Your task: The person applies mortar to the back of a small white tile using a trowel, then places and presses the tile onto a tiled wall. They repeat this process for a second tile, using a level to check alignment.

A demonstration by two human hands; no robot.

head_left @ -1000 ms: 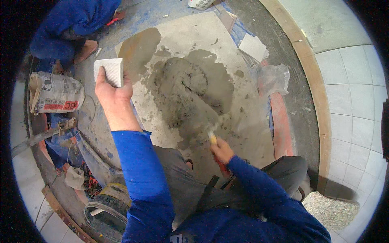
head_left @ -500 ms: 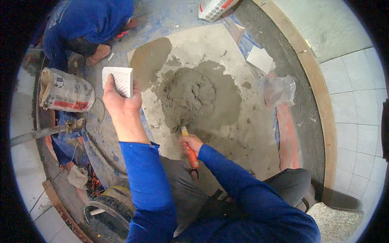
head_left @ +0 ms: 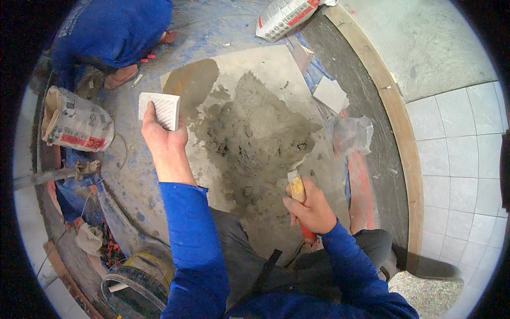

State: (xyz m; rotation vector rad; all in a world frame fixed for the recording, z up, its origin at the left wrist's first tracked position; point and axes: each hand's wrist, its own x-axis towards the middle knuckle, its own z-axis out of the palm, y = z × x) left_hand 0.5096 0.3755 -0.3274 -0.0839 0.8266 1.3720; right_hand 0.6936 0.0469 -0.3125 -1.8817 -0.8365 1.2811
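My left hand [head_left: 163,134] is closed round a small white square tile [head_left: 160,105] with a ridged face, held up over the left side of the light board [head_left: 273,58]. Wet grey mortar [head_left: 249,122] is spread over that board, with an uneven, crumbly middle. My right hand [head_left: 311,207] grips a trowel by its yellow and orange handle [head_left: 295,187], low on the right of the mortar; its blade is hard to make out against the grey.
A co-worker [head_left: 109,37] in blue crouches upper left. Bags stand at left [head_left: 77,119] and top [head_left: 281,16]. A bucket [head_left: 135,279] is lower left. A loose white tile [head_left: 329,95], plastic bag [head_left: 351,133] and wooden strip [head_left: 398,133] lie right, beside tiled surface [head_left: 459,159].
My right hand swung left, then back right with the trowel. The mortar now looks spread wider and flatter at the top. My left hand still holds the tile, slightly further right in view.
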